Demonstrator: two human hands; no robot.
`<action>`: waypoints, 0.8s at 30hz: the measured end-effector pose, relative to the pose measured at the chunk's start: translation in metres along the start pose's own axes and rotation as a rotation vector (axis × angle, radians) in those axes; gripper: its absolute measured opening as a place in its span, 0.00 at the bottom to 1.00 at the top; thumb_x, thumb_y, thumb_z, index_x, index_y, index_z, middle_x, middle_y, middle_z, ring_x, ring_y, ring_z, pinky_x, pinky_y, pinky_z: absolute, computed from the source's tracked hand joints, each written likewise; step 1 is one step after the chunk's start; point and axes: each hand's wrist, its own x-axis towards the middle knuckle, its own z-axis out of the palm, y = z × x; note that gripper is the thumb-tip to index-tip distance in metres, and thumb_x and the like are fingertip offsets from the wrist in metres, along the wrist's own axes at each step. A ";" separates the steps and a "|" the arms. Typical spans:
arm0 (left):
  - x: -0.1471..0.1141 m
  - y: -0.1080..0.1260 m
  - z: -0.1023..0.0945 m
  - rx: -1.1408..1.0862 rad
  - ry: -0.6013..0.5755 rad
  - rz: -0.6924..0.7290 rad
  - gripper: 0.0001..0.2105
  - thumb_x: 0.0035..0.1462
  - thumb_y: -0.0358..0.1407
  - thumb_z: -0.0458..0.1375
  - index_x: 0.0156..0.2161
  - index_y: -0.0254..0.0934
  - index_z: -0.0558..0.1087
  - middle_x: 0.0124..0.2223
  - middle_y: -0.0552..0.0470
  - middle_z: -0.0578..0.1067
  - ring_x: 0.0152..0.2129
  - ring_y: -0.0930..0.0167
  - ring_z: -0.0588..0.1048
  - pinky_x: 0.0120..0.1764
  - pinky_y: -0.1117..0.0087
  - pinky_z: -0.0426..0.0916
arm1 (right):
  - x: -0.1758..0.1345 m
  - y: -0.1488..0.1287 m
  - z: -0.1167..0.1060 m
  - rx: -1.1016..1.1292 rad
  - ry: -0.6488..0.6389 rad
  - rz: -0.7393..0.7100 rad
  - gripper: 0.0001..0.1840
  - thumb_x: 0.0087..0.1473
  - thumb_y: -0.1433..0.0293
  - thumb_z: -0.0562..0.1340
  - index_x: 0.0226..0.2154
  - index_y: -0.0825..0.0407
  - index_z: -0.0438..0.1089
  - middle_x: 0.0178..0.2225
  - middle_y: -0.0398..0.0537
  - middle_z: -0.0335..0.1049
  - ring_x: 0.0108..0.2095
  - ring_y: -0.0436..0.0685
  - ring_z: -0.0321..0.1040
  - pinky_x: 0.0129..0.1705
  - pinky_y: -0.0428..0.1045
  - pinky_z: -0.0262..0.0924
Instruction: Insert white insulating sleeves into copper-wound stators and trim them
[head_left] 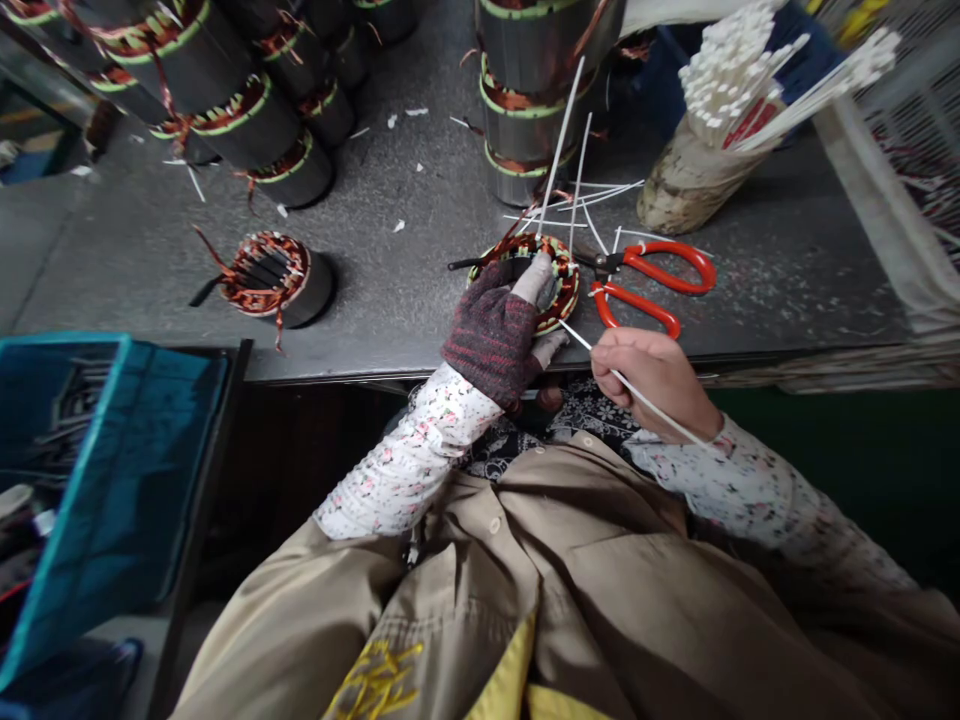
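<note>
At the bench edge, my left hand (499, 325), in a dark knitted glove with light fingertip covers, is closed over a motor stator (568, 292) with copper windings. The glove hides much of its near left side. My right hand (649, 375) is bare and pinches a thin white cord (576, 337). One end of this cord meets the stator's near rim; the other trails past my wrist. Two more white cords (561, 150) stick up from the stator's far side. Red-handled scissors (667, 270) lie just right of the stator.
Another stator (277, 280) stands alone to the left. Stacked stators (525, 110) rise behind, with more stacks (232, 120) at the far left. A worn holder (675, 185) carries a bundle of white cords (731, 75). Cord scraps litter the bench. A blue bin (157, 470) sits lower left.
</note>
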 end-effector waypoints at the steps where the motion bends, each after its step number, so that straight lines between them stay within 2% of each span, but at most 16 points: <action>1: 0.000 0.000 0.000 -0.002 -0.002 -0.001 0.30 0.62 0.43 0.59 0.65 0.38 0.55 0.55 0.41 0.75 0.58 0.57 0.73 0.64 0.49 0.65 | 0.001 -0.001 0.000 0.013 -0.014 0.017 0.21 0.49 0.61 0.70 0.16 0.51 0.62 0.12 0.37 0.54 0.12 0.43 0.49 0.09 0.41 0.41; 10: 0.000 -0.003 0.001 0.058 0.039 0.067 0.30 0.63 0.44 0.58 0.64 0.33 0.55 0.49 0.42 0.78 0.52 0.59 0.77 0.62 0.50 0.67 | 0.003 -0.005 0.006 0.041 0.055 0.071 0.18 0.44 0.68 0.66 0.13 0.51 0.58 0.11 0.38 0.53 0.12 0.43 0.48 0.09 0.40 0.39; 16: 0.001 -0.003 0.002 0.070 0.042 0.062 0.29 0.63 0.44 0.57 0.64 0.34 0.56 0.51 0.41 0.77 0.50 0.62 0.77 0.61 0.54 0.69 | 0.009 0.000 0.005 0.061 -0.015 0.061 0.18 0.47 0.63 0.66 0.16 0.50 0.59 0.12 0.38 0.54 0.12 0.44 0.48 0.11 0.43 0.41; 20: 0.000 -0.004 0.002 0.095 0.069 0.099 0.29 0.63 0.43 0.57 0.63 0.30 0.57 0.48 0.41 0.79 0.48 0.62 0.78 0.61 0.54 0.69 | 0.003 -0.002 0.001 0.033 -0.094 0.144 0.19 0.45 0.56 0.71 0.21 0.52 0.66 0.14 0.40 0.61 0.13 0.46 0.53 0.13 0.45 0.44; 24: -0.002 -0.004 0.003 0.075 0.069 0.089 0.30 0.64 0.44 0.55 0.65 0.31 0.55 0.52 0.40 0.77 0.49 0.62 0.78 0.63 0.53 0.67 | 0.003 -0.006 0.004 0.049 -0.041 0.200 0.21 0.41 0.55 0.74 0.23 0.52 0.68 0.12 0.38 0.60 0.12 0.45 0.51 0.14 0.44 0.44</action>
